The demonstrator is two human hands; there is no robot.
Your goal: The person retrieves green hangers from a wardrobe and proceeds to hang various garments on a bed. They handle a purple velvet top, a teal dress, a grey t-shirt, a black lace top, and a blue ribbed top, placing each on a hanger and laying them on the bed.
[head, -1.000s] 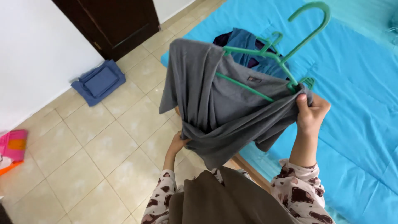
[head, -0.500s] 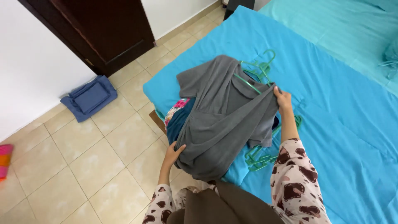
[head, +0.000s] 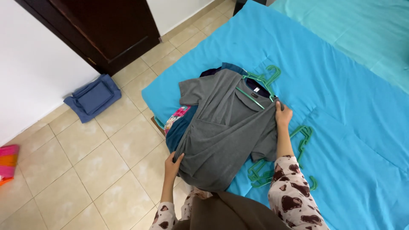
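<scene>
Beige tiled floor [head: 85, 170], white wall [head: 30, 64], dark wooden door [head: 110, 30].

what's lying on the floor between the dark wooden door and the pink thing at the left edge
In the head view, a folded blue cloth lies on the tiled floor against the white wall, between the door and the pink thing.

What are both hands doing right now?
Left hand: closed on the lower edge of the grey T-shirt.
Right hand: closed on the T-shirt's shoulder by the green hanger.
</scene>
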